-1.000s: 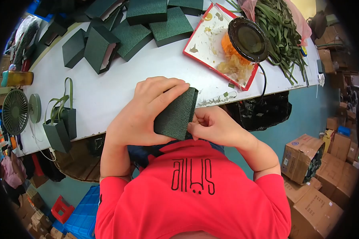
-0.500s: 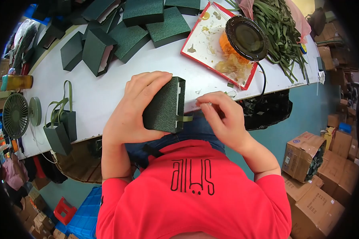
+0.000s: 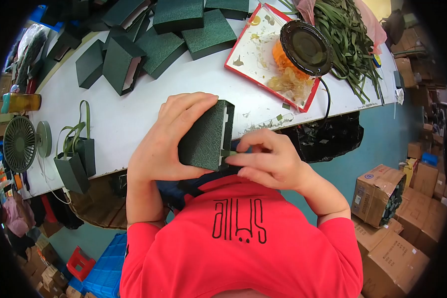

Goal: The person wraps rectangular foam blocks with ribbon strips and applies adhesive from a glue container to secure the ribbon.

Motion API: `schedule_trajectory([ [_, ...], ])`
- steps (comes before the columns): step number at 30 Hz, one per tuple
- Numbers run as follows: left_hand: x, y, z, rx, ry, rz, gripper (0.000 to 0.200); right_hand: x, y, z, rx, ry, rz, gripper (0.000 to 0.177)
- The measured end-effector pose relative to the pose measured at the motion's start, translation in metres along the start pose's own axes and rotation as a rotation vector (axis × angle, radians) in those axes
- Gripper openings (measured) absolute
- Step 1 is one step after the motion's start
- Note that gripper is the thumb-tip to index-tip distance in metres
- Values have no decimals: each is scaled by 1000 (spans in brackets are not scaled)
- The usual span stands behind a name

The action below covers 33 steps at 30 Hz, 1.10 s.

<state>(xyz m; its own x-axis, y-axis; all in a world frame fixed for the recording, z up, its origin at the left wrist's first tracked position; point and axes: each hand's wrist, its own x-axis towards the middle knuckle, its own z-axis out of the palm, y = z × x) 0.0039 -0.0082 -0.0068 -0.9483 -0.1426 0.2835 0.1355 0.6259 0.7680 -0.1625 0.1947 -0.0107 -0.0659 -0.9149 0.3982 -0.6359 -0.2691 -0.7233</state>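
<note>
My left hand (image 3: 166,141) is wrapped around a dark green textured box (image 3: 202,136), with the fingers over its top edge and the thumb along its bottom. The box is tilted, its open side turned to the right with a pale inner edge showing. A short green ribbon (image 3: 227,153) sticks out of that open side near the lower end. My right hand (image 3: 273,159) is at the ribbon, its bent fingers closed about it against the box's opening. The exact finger contact is partly hidden.
Several green boxes (image 3: 208,34) are piled at the back. A glue pot (image 3: 307,48) stands over a red-rimmed tray (image 3: 243,59), beside a heap of green ribbons (image 3: 342,44). Two boxes with ribbon loops (image 3: 72,171) and a fan (image 3: 20,144) stand at left. Cartons (image 3: 380,193) are at right.
My right hand has moved left and down from beside the box to the ribbon at its opening. The box has shifted slightly downward in my left hand.
</note>
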Motion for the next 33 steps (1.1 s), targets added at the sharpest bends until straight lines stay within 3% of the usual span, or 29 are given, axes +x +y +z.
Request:
schedule_trajectory([
  [2,0,0,-1,15,5,-10,96,-3,2,6,-17,177,66,16],
  [6,3,3,1,37,21,12,94,5,-11,14,300,157,548,14],
  [8,4,4,3,57,25,22,93,10,-14,14,299,15,606,21],
  [10,5,7,4,131,12,39,92,11,-9,18,313,-96,648,33],
  [16,7,12,11,218,60,-5,92,17,-3,15,435,-85,805,29],
  [22,6,6,10,253,212,-39,97,-15,-4,9,348,422,574,17],
  [24,8,6,10,227,225,-34,98,-26,-11,6,392,384,455,20],
  [27,9,11,9,182,206,-17,99,-23,-23,9,761,0,851,15],
  [28,10,12,10,166,200,-4,99,-21,-19,12,740,-134,938,17],
  [31,11,13,13,140,181,19,98,-17,-17,22,1015,-11,1060,21],
  [33,9,14,13,143,159,10,98,-23,-10,25,1298,128,917,30],
])
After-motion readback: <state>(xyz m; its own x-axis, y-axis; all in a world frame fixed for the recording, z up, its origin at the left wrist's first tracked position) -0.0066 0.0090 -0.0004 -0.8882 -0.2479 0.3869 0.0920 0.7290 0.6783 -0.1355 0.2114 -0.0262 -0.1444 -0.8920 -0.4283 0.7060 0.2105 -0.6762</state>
